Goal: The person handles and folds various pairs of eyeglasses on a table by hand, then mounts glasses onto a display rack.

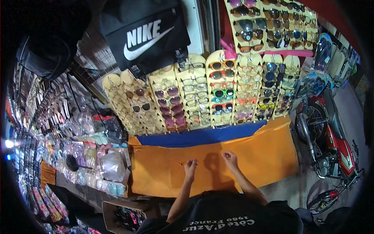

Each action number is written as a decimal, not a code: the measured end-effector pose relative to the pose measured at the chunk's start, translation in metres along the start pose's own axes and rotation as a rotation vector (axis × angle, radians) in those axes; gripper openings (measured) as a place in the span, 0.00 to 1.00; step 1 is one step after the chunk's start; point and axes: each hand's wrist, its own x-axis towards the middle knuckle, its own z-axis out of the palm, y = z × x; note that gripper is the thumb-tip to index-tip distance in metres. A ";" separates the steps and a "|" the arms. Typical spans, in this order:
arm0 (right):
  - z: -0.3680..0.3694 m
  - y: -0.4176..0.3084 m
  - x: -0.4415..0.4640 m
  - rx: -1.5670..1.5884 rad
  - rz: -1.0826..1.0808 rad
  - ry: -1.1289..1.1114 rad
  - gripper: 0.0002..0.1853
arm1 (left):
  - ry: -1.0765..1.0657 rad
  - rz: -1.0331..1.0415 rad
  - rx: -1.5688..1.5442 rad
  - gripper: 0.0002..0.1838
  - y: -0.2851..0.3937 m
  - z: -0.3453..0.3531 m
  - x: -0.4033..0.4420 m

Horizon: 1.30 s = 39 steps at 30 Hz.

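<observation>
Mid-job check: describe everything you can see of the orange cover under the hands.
The orange cover is a wide, matte sheet, possibly cloth or plastic, mostly flat, wrinkled near its far right. A blue strip runs along much of its far edge; dark shadows fall near its middle. The left hand and right hand are over it, but contact is unclear.

Racked sunglasses (219,93), a black backpack (150,23) and bagged goods (90,153) show this is a shop
</observation>
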 end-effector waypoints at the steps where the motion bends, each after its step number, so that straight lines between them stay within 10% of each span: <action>1: -0.007 -0.002 0.007 0.024 -0.007 -0.006 0.16 | -0.015 0.038 0.000 0.09 -0.001 0.004 0.003; 21: -0.035 -0.139 0.150 0.212 -0.268 -0.002 0.14 | 0.072 0.407 0.034 0.07 0.153 0.038 0.087; 39: -0.006 -0.320 0.276 -0.248 -0.898 0.219 0.16 | 0.336 0.929 0.157 0.19 0.328 0.142 0.201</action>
